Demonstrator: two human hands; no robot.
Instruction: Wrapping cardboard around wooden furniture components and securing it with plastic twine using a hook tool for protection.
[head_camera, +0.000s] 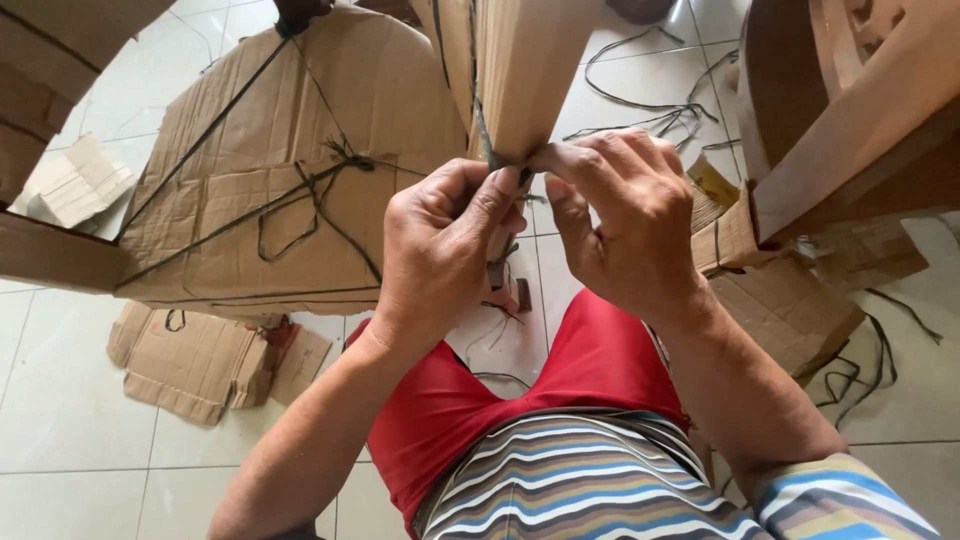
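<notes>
A: Where does the work stand?

B: At the cord (483, 130). A dark cord runs down the edge of the upright cardboard-wrapped piece (520, 70) in the middle of the scene, far from the person's lap, and both hands meet at its lower end.

A: And the fingers?

B: The left hand (440, 250) has its fingers pressed together, pinching the cord just below the piece's bottom corner. The right hand (625, 215) has its fingers clamped on the same spot from the right, thumb and forefinger closed on what looks like a knot.

A: So tied or not?

B: It cannot be told; the knot is hidden between the fingertips. The wrapping on this piece is already on and the cord already lies along it, so by the look of it only the fastening at this corner is in hand.

A: Anything finished nearby?

B: To the far left a large cardboard bundle (290, 170) is already bound with crossed dark cord. Loose cord (650, 110) lies on the tiled floor (60, 400) to the far right, flat cardboard scraps (200, 365) to the near left, and another wrapped piece (850, 110) stands at the right edge.
</notes>
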